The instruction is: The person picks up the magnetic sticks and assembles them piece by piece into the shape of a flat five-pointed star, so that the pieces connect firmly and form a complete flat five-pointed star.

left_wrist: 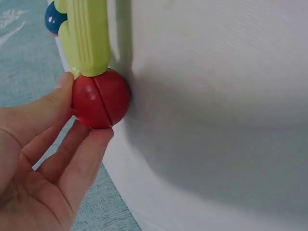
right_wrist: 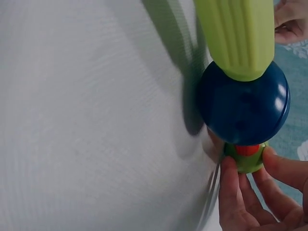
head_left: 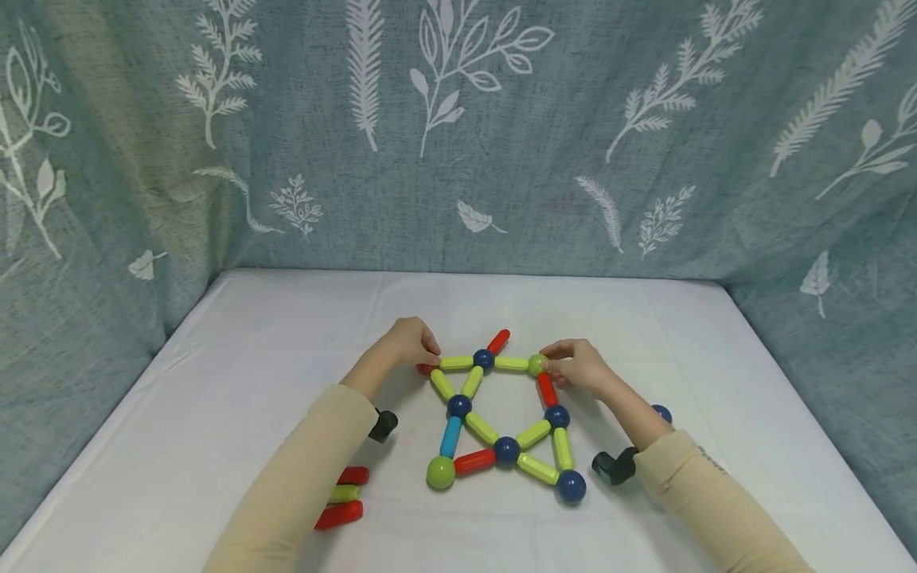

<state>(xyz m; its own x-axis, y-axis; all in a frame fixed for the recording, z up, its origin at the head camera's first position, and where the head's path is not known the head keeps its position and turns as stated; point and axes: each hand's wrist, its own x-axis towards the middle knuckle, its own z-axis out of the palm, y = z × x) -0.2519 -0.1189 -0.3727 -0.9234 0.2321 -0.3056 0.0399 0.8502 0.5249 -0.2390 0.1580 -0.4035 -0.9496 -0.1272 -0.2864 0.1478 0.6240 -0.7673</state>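
Observation:
A flat frame of rods and balls lies on the white tabletop. My left hand [head_left: 410, 342] pinches a red ball [left_wrist: 101, 98] at its far left corner, where green rods meet. At the far right corner my right hand [head_left: 579, 364] pinches a green ball [head_left: 537, 364], joined to a green rod [head_left: 512, 364] and a red rod [head_left: 547, 390]. Between them sits a blue ball [head_left: 483, 360] with a short red rod [head_left: 499, 341] jutting away. A blue ball [right_wrist: 243, 103] partly covers the green ball in the right wrist view. The near corners hold a green ball [head_left: 440, 473] and a blue ball [head_left: 571, 487].
Loose red rods [head_left: 340, 515] and a green rod [head_left: 345, 493] lie beside the left sleeve, which partly covers them. Past the right forearm is a blue ball [head_left: 661, 413], partly hidden. A patterned curtain [head_left: 458, 159] hangs behind the white table [head_left: 308, 318].

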